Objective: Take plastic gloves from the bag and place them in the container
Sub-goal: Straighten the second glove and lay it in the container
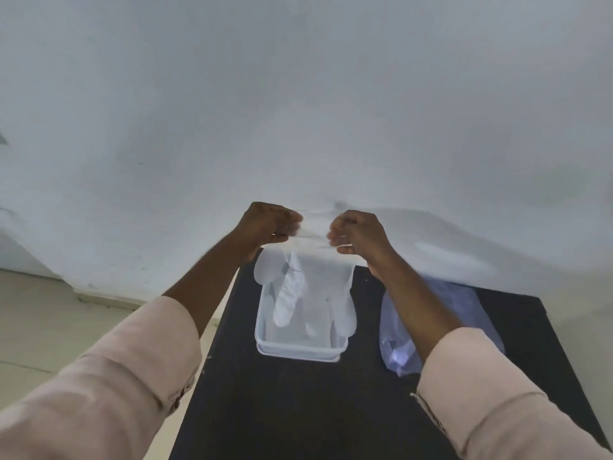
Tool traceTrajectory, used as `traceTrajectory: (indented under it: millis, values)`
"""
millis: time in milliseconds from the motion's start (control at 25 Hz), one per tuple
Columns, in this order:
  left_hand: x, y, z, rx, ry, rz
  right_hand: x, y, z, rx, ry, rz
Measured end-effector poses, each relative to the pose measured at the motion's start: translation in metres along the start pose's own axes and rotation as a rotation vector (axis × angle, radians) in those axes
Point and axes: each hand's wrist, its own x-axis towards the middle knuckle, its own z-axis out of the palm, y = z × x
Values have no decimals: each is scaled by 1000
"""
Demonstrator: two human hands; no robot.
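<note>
— Start close in. What's nearest the camera?

— Two pale pink sleeves, the left sleeve [99, 386] and the right sleeve [491, 400], reaching out over a black table [298, 410].

— And the containers on it?

— A clear rectangular plastic container [300, 351] sits on the table, open on top. To its right, apart from it, lies a thin bluish plastic bag [394, 346], crumpled and partly hidden under the right forearm. I can't make out what remains inside the bag. The container's near floor looks bare, though its clear plastic against the see-through gloves makes that hard to be sure of.

— Where are the gloves, then?

— Held up in the air above the container. The plastic gloves [315, 290] hang cuff-up, fingers pointing down, their tips dangling over the container's opening. They are thin, transparent, faintly milky film; at least two overlap, one lying skewed toward the left with its fingers spread over the container's far left corner.

— And the hands?

— The left hand [268, 224] and the right hand [360, 235] are both closed into loose fists, fingers curled and pinched onto the cuff edge of the gloves, stretching it between them.

— Beyond that?

— A plain white wall [298, 94], and a pale floor [49, 320] at lower left.
</note>
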Motion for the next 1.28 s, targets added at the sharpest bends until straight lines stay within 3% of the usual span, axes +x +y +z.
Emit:
traceTrajectory:
  millis: [240,400,600,720,840,960,1080,1280]
  values:
    - [53,8,-2,56,129,38,61,-2,7,-63,82,-110]
    - [75,16,0,102,199,167,87,-2,9,-120,150,-236]
    - [49,21,6,83,255,447,68,-3,7,-176,296,-586]
    - [23,-16,8,150,249,466,47,28,15,-246,316,-682]
    - [12,-82,5,305,177,424,28,92,27,-473,259,-628]
    - [7,-144,-1,764,104,488,12,147,36,-732,212,-383]
    - [-4,-174,6,982,149,275,0,166,44,-756,125,-86]
    - [-13,-188,18,973,127,-65,-13,173,53,-811,94,28]
